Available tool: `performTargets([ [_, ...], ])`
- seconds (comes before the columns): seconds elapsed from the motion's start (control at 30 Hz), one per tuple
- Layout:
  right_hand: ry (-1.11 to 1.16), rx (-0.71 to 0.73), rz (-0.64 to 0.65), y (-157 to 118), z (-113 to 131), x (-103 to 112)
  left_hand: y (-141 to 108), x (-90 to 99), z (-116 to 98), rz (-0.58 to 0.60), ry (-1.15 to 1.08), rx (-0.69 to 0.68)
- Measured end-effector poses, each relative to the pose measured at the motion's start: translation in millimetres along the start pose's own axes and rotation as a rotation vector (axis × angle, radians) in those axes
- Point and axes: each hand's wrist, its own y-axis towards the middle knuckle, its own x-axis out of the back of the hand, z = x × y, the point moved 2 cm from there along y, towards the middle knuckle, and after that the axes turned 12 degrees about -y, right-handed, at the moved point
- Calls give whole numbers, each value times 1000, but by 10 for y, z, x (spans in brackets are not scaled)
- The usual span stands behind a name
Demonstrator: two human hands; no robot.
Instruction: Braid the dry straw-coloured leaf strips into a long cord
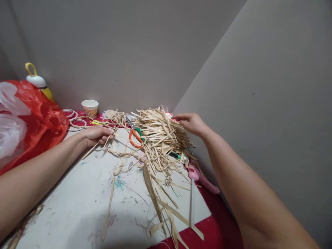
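Note:
My left hand [100, 135] is closed in a pinch on a thin raffia strand [91, 150] above the white board. From there a knotted raffia cord [121, 154] trails to the right. Reaching over the far right side of a thick raffia bundle [158, 126] is my right hand [192, 122], its fingers stretched out at the bundle's edge beside a small red and white label [169, 115]. Whether those fingertips touch the raffia is hard to tell. Scissors [136, 138] with orange and green handles lie partly under the bundle. Loose strips [178, 216] spread toward the front.
A pink glue gun [204, 181] with a long glue stick [192, 204] lies at the right. A paper cup [90, 109], white rings [77, 125] and a coiled raffia piece [116, 117] stand along the back. At left are a red plastic bag [38, 119] and a yellow-and-white bottle [37, 82].

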Motion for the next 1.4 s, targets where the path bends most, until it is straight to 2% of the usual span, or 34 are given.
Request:
performTargets([
  [0.13,93,-62,-250,5,-95,36,-18,-21,-8,7,8,14],
  [0.2,86,-94,-296,34,-85,29,-31,-33,-15,7,13,11],
  [0.53,-107,-294,-193,349,169,-234,-26,-22,-18,-13,-3,-18],
  [0.73,-35,-332,-193,541,235,-367,-42,-36,-4,2,4,-9],
  [0.83,93,-311,-238,544,287,-291,-37,-29,-4,1,-12,-38],
  [1.0,354,-225,-276,390,505,25,-21,-18,11,38,9,-40],
  [1.03,423,-203,-274,340,579,88,-20,-16,16,38,7,-34],
  [1.07,601,-162,-268,287,665,138,-19,-13,21,32,2,-28],
  [1.17,977,-97,-141,84,1003,158,-16,-4,32,4,-17,-13],
  [1.23,1066,-96,25,-95,1278,24,-16,-6,33,-15,-31,-13],
  [1.33,1058,-102,333,-379,1675,-381,-28,-24,30,-31,-38,-19],
  [1.4,1058,-164,463,-516,1853,-693,-40,-40,31,-30,-35,-18],
])
